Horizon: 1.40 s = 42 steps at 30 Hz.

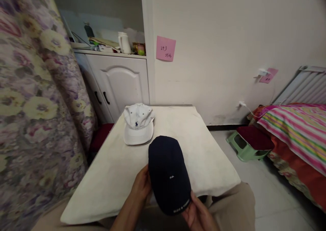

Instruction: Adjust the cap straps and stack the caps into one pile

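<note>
A navy blue baseball cap (166,163) is held up over the near edge of the table, its brim toward me with small light lettering along the rim. My left hand (144,181) grips the cap's left side; its fingertips are hidden behind the cap. At the lower right, my right hand (197,210) pinches the brim's edge, thumb on top and fingers underneath. Farther back on the table, a white baseball cap (139,124) with a small dark emblem rests upright, apart from both hands.
The cream-covered table (114,176) stands against the wall. A floral curtain (38,105) hangs at left beside a white cabinet (122,78) with a white jug (124,42) on it. At right are a green stool (243,148) and a bed with a striped cover (297,129).
</note>
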Motion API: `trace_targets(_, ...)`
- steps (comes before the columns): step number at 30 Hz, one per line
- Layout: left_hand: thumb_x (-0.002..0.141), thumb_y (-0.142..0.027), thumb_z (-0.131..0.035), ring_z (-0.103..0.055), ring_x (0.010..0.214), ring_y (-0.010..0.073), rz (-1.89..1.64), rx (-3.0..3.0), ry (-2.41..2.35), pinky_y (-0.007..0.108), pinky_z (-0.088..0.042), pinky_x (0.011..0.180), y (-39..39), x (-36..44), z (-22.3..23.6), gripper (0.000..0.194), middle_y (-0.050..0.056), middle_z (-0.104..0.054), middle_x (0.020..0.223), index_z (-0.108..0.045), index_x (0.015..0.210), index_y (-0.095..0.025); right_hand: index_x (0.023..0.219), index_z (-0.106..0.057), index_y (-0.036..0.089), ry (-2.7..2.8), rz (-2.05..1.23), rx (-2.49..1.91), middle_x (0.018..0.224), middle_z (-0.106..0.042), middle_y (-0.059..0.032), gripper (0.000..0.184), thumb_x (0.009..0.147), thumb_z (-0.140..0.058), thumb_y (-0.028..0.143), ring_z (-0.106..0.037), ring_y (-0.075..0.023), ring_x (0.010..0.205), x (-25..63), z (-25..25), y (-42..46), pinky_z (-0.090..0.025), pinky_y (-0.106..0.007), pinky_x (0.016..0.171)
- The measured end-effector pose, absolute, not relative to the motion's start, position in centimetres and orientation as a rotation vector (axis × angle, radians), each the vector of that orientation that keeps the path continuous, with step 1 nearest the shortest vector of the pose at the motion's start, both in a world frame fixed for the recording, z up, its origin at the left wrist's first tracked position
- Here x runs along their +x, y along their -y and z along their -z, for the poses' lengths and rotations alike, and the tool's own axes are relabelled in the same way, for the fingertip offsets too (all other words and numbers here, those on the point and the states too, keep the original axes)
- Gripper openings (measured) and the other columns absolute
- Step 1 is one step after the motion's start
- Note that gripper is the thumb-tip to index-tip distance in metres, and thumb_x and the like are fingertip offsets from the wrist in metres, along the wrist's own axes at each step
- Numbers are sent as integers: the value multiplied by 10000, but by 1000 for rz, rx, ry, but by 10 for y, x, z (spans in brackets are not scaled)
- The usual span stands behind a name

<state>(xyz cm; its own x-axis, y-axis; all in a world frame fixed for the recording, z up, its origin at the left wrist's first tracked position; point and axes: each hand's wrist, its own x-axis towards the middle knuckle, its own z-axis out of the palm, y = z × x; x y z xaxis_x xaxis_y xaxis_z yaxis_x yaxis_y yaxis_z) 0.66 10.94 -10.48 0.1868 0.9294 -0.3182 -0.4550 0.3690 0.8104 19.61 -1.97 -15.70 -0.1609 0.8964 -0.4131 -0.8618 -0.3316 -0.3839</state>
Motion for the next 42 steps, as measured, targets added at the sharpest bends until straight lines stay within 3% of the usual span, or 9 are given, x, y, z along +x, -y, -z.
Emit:
trace_targets(7, 652, -308, -829, -587, 572, 201, -1085, 623, -922, 277, -456, 531, -88, -3, 84, 173, -10, -647, 556, -713, 691, -185, 986, -776, 231, 231, -1690, -682, 1067, -783, -43, 349, 721, -843, 449, -689, -230, 1077, 202, 151, 15, -492, -353, 1018)
trace_targets(9, 704, -313, -812, -618, 605, 206, -1061, 656, -866, 281, -481, 575, -83, -4, 75, 155, -7, -674, 597, -744, 771, -191, 848, -781, 247, 366, -1620, -707, 863, -786, -21, 228, 764, -808, 457, -712, -211, 932, 207, 145, 14, -485, -344, 1007)
trace_targets(12, 805, -314, -747, -687, 753, 232, -1034, 689, -758, 308, -528, 708, -79, -4, 61, 209, 33, -764, 836, -769, 980, -202, 592, -700, 244, 541, -1562, -713, 550, -658, -2, 317, 794, -765, 480, -674, -211, 704, 213, 131, 11, -497, -373, 944)
trace_targets(16, 822, -301, -734, -716, 804, 238, -1054, 668, -722, 313, -545, 744, -74, -4, 42, 301, 39, -787, 918, -758, 1110, -217, 913, -768, 277, 606, -1562, -743, 880, -756, -38, 243, 777, -770, 478, -682, -239, 847, 221, 105, 10, -505, -368, 886)
trace_targets(23, 675, -326, -851, -735, 798, 243, -1235, 571, -860, 295, -571, 738, -56, -2, 12, 347, 11, -794, 841, -785, 999, -222, 880, -774, 218, 699, -1568, -648, 717, -707, -42, 355, 680, -832, 506, -632, -203, 669, 232, 64, 20, -521, -302, 688)
trace_targets(27, 619, -338, -882, -730, 917, 281, -1281, 537, -853, 327, -564, 845, -54, -2, -2, 455, 33, -793, 934, -771, 1044, -221, 833, -760, 195, 680, -1639, -617, 629, -641, 1, 239, 664, -863, 328, -533, -123, 549, 236, 46, 20, -458, -218, 553)
trace_targets(30, 592, -362, -893, -724, 876, 280, -1341, 556, -862, 328, -560, 829, -58, -1, -15, 445, 40, -781, 887, -770, 989, -204, 794, -750, 183, 707, -1601, -642, 586, -593, 8, 236, 662, -866, 341, -442, -98, 484, 243, 28, 12, -397, -203, 475)
trace_targets(37, 700, -522, -794, -497, 509, 125, -1222, 892, -651, 220, -422, 482, -60, 6, -37, 395, 0, -579, 609, -658, 780, -160, 626, -631, 161, 1002, -1400, -752, 573, -477, -6, 433, 713, -767, 563, -345, -114, 503, 267, 5, -7, -296, -235, 449)
trace_targets(42, 747, -499, -776, -373, 467, 76, -1118, 928, -641, 174, -319, 450, -57, 2, -16, 383, -39, -473, 541, -597, 738, -160, 707, -615, 144, 1182, -1416, -777, 596, -407, 20, 409, 775, -709, 536, -313, -105, 532, 272, 24, -7, -225, -232, 488)
